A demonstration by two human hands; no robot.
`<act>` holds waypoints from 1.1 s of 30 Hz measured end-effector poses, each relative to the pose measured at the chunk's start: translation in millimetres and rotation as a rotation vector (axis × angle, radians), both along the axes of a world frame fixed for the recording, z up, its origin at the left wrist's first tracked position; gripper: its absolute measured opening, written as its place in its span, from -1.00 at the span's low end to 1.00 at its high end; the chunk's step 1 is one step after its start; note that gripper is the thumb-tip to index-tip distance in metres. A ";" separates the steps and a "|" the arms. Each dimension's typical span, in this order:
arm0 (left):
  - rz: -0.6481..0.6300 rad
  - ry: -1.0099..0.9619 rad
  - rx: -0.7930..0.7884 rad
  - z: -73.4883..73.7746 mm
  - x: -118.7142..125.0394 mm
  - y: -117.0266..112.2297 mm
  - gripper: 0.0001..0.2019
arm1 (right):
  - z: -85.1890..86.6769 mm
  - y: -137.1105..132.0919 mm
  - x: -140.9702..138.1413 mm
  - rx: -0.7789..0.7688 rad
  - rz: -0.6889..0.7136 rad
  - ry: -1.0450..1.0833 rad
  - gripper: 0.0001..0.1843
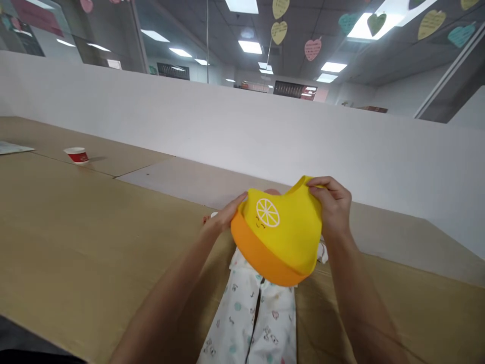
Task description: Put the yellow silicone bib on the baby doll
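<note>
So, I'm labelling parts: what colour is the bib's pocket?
Orange; the bib's pocket shows in the head view.

One bib (286, 222), one cup (78, 155), two garment legs (276, 323) and roughly a dozen hearts (279, 32) show (some cut off).

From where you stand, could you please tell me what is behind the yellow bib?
Printed white pants extend below the bib, a rounded shape peeks above its neckline, and white cloth shows at its right edge. Whatever lies behind its middle is covered.

Brown tabletop (94, 227) — red-and-white cup (78, 155), clothed doll (276, 316)
</note>
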State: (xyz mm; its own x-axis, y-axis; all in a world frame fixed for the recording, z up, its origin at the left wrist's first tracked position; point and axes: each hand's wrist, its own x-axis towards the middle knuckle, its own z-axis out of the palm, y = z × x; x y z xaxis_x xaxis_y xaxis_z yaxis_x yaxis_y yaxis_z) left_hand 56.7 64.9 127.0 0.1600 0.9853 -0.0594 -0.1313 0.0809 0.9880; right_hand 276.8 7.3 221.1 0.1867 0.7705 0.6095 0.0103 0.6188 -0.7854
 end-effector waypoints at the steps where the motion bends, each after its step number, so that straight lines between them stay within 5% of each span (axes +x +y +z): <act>1: -0.070 -0.040 -0.038 -1.2 -3.6 3.7 -0.50 | -3.0 3.6 -4.7 0.005 0.034 0.010 -0.97; 7: -0.221 -0.308 -0.074 -16.3 -32.8 15.1 -0.72 | -36.0 31.1 4.0 -0.039 0.047 -0.025 -0.88; 12: -0.324 -0.369 -0.097 -15.3 -28.7 23.6 -0.56 | -61.2 63.1 24.5 -0.119 0.153 -0.162 -0.62; 16: -0.271 -0.396 -0.165 -17.5 -10.7 26.4 -0.46 | -73.9 90.0 28.7 -0.255 0.231 -0.192 -0.47; 20: -0.237 -0.454 -0.182 -22.6 2.2 23.2 -0.40 | -82.4 101.3 29.5 -0.315 0.099 -0.226 -0.37; 27: -0.111 -0.487 -0.138 -27.0 17.2 20.7 -0.47 | -89.7 100.9 36.8 -0.170 -0.075 -0.377 -0.25; 33: -0.028 -0.378 -0.158 -37.6 20.1 27.8 -0.61 | -114.2 120.6 34.6 -0.308 -0.156 -0.529 -0.19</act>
State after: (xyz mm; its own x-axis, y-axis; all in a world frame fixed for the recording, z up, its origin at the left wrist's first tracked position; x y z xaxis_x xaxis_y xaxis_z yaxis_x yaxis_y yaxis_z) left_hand 76.9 92.7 89.4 0.2264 0.9637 -0.1416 -0.4782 0.2367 0.8458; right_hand 311.4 127.8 106.9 0.0452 0.9133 0.4048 0.5179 0.3250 -0.7913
